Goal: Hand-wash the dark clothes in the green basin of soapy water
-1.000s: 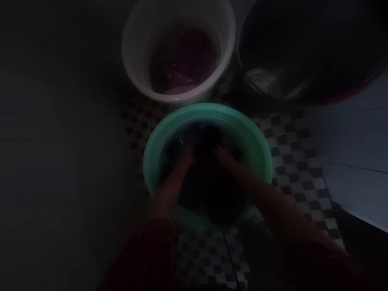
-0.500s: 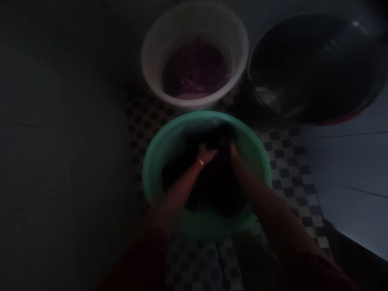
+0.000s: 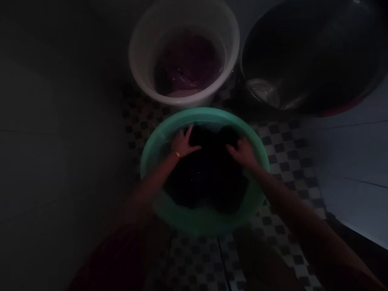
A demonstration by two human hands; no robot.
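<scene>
A green basin [image 3: 209, 226] stands on the floor in front of me, holding a dark, nearly black wet cloth [image 3: 209, 182] whose folds are lost in the dim light. Over the far left part of the cloth, my left hand [image 3: 182, 143] has its fingers spread, and a gold-coloured band circles the wrist. At the right side of the basin, my right hand [image 3: 243, 152] rests on the cloth's edge with thumb and fingers apart. Whether any fingertip pinches the fabric is too dark to see.
Behind the green basin stands a white tub [image 3: 184, 99] with purple cloth [image 3: 192, 64] in liquid. A large dark vessel [image 3: 309, 60] with a clear-looking round item [image 3: 263, 92] at its lip is at the back right. Checkered tiles [image 3: 281, 157] cover the floor between walls.
My hands have moved apart: the left went left and slightly up, the right shifted a little right. The fingers of both show more clearly. The view has shifted slightly.
</scene>
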